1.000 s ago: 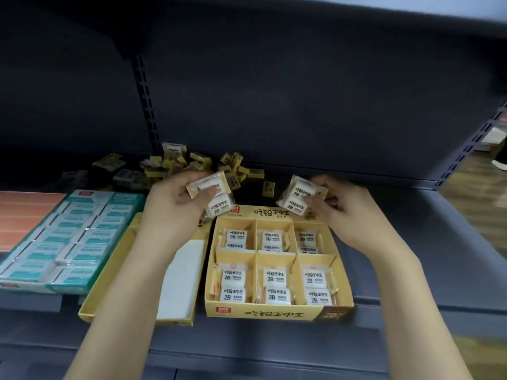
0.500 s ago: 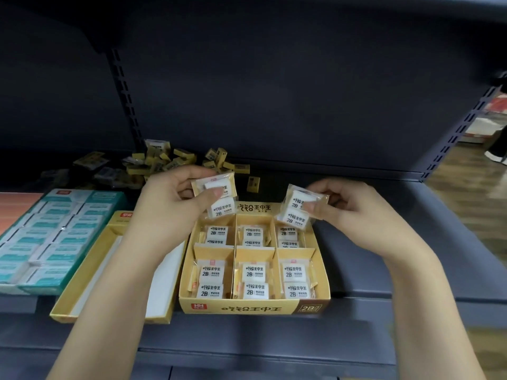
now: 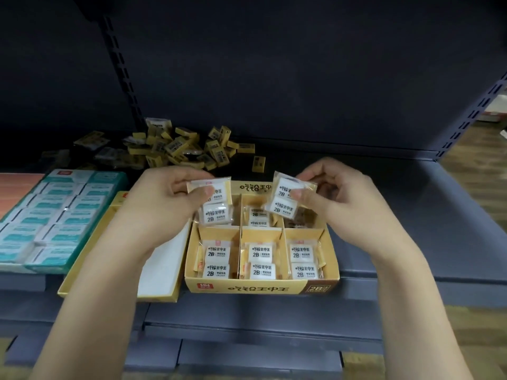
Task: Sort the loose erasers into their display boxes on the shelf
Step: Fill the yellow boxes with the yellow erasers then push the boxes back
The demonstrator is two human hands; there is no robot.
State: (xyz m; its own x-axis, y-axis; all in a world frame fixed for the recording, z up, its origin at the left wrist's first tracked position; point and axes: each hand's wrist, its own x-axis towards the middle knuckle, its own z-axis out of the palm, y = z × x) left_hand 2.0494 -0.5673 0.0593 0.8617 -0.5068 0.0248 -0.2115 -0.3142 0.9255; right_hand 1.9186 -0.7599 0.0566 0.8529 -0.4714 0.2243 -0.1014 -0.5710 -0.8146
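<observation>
Shelf: grey metal; it carries everything, and I place the rest relative to the yellow display box.
Teal box: well to the left of the yellow box, packed tight with teal-wrapped erasers.
Yellow display box: six compartments, at the shelf's front edge so it faces the shopper. The three front cells each show a 2B packet; the back right cell looks lowest, which I judge is why my right hand hangs over it.
Empty tray: touching the box's left side.
Loose pile: small yellow erasers heaped behind the box, not yet sorted.
Left hand: over the back left cell, fingers pinching a 2B twin packet by its top so the label stays readable.
Right hand: over the back right cell, fingers pinching a second twin packet, tilted, ready to drop in.
</observation>
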